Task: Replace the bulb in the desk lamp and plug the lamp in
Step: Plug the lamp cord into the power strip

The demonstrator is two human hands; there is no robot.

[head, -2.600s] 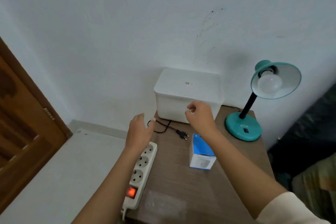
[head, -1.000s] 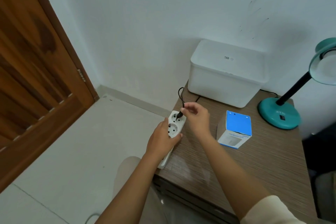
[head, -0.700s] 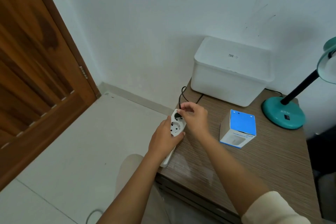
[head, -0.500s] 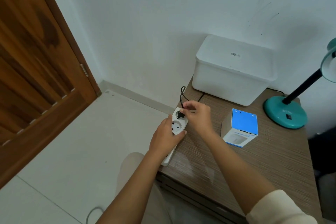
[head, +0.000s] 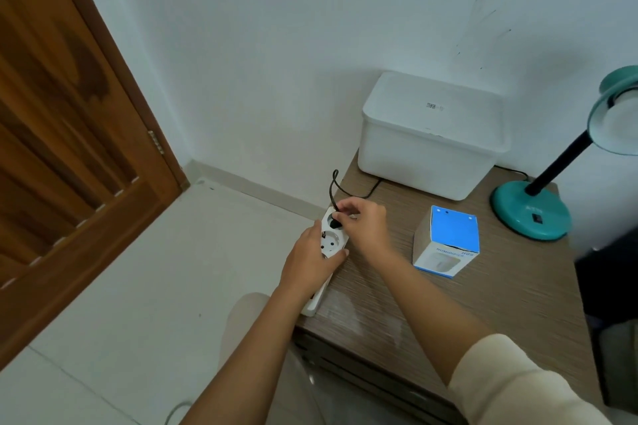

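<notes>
**Seating the plug in the end socket**

The black plug (head: 334, 221) sits at the mouth of the end socket of the white power strip (head: 330, 245), pinched between the thumb and fingertips of the right hand (head: 366, 228); whether its pins are fully home cannot be told from here; its cord (head: 332, 188) loops up just beyond those fingers and runs off behind the white box (head: 431, 134) towards the lamp (head: 531, 210). The left hand (head: 310, 262) is closed around the strip just below the next socket, thumb on one edge and fingers on the other; that clamp is what makes the push work, since the strip lies at the table (head: 483, 304) edge and would likely slide otherwise. A good push goes straight down along the pins, not at a slant; the pinch should stay on the plug body, not the cord; press until the body meets the socket face. The blue-topped carton (head: 448, 245) stands clear to the right of the right hand.
</notes>
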